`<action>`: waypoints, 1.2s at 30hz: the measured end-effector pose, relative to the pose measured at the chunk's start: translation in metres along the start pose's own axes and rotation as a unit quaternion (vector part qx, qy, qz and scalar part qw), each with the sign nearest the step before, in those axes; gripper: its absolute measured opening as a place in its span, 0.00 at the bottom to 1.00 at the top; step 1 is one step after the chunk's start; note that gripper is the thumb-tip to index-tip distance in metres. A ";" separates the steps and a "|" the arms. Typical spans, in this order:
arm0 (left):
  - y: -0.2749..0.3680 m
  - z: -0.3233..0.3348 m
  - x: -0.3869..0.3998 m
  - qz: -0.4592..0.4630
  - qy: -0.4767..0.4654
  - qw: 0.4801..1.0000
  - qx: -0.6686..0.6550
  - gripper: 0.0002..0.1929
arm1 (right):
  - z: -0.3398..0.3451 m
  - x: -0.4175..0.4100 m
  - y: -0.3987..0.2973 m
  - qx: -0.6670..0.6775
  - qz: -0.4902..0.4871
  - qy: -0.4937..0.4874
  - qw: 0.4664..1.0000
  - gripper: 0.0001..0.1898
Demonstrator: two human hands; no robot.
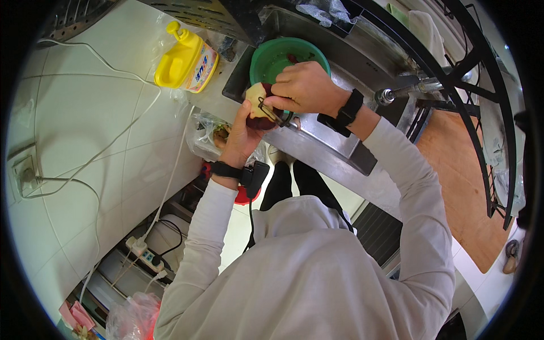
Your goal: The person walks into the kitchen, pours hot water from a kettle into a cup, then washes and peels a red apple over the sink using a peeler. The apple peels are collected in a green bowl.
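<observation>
A dark red apple [256,95], partly bare with pale flesh showing, rests in my left hand [244,127]. My right hand [306,87] grips a peeler [267,109] whose metal head lies against the pale flesh. Part of the peeler's handle is hidden by my fingers. Just beyond both hands stands a green plastic basin [272,53] in the metal sink, with water and a dark red piece in it. Below the peeler, a scrap of peel [297,123] shows by the sink's front edge.
Left of the sink is a yellow detergent bottle [176,63]. A clear plastic bag [204,138] with scraps hangs below the counter. The faucet [386,96], black rack [501,127] and wooden board [450,170] are at right. White cords [127,131] run along the tiled wall.
</observation>
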State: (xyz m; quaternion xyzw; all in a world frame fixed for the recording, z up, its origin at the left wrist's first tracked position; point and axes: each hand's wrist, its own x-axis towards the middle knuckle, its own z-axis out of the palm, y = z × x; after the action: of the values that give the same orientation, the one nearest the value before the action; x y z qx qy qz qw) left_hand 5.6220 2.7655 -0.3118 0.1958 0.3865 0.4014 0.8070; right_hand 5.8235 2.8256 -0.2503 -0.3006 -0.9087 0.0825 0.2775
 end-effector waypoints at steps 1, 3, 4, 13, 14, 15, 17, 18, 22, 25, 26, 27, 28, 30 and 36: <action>0.000 0.001 0.000 -0.003 -0.004 1.000 0.004 0.34 | 0.001 0.000 0.001 0.007 -0.006 0.000 1.000 0.18; 0.002 0.002 0.000 -0.010 0.000 1.000 -0.001 0.34 | 0.006 -0.003 0.007 0.021 -0.014 0.002 1.000 0.19; 0.003 0.003 -0.001 -0.009 -0.017 1.000 -0.015 0.34 | 0.009 -0.006 0.013 -0.003 0.003 -0.002 1.000 0.19; 0.023 0.013 -0.012 0.028 -0.089 0.993 -0.074 0.38 | 0.037 -0.028 0.085 -0.135 0.307 -0.142 0.931 0.23; 0.025 0.011 -0.014 0.018 -0.100 0.992 -0.077 0.37 | 0.036 -0.029 0.084 -0.128 0.322 -0.118 0.931 0.23; 0.026 0.010 -0.013 0.015 -0.118 0.989 -0.088 0.36 | 0.034 -0.028 0.083 -0.119 0.335 -0.090 0.931 0.23; 0.024 0.008 -0.012 0.011 -0.075 0.994 -0.080 0.34 | 0.027 -0.029 0.078 -0.108 0.307 -0.051 0.944 0.22; 0.022 0.008 -0.011 0.007 -0.056 0.995 -0.086 0.33 | 0.022 -0.030 0.076 -0.102 0.285 -0.020 0.953 0.21; 0.009 0.011 0.004 -0.006 0.016 0.995 -0.102 0.30 | 0.012 -0.026 0.073 -0.132 0.257 0.026 0.957 0.19; 0.003 0.018 0.018 -0.022 0.041 0.993 -0.111 0.27 | 0.008 -0.025 0.066 -0.134 0.262 0.017 0.956 0.20; 0.000 0.020 0.020 -0.004 0.039 0.994 -0.104 0.26 | 0.006 -0.023 0.064 -0.138 0.282 0.002 0.949 0.20; 0.000 0.021 0.022 -0.003 0.036 0.994 -0.102 0.26 | 0.005 -0.023 0.056 -0.106 0.225 0.039 0.968 0.19; -0.002 0.021 0.022 -0.009 0.036 0.994 -0.101 0.25 | 0.005 -0.023 0.049 -0.093 0.169 0.061 0.979 0.18; -0.004 0.021 0.021 -0.022 0.033 0.995 -0.095 0.25 | 0.005 -0.020 0.033 -0.085 0.103 0.072 0.988 0.18; -0.011 0.025 0.019 -0.053 0.070 0.993 -0.078 0.27 | 0.008 -0.018 0.020 -0.101 0.000 0.045 0.994 0.16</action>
State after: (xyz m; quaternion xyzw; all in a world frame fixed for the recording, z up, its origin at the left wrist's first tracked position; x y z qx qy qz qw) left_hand 5.6539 2.7738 -0.3124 0.0828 0.4196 0.3998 0.8107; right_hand 5.8408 2.8313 -0.2718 -0.3303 -0.8992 -0.0236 0.2861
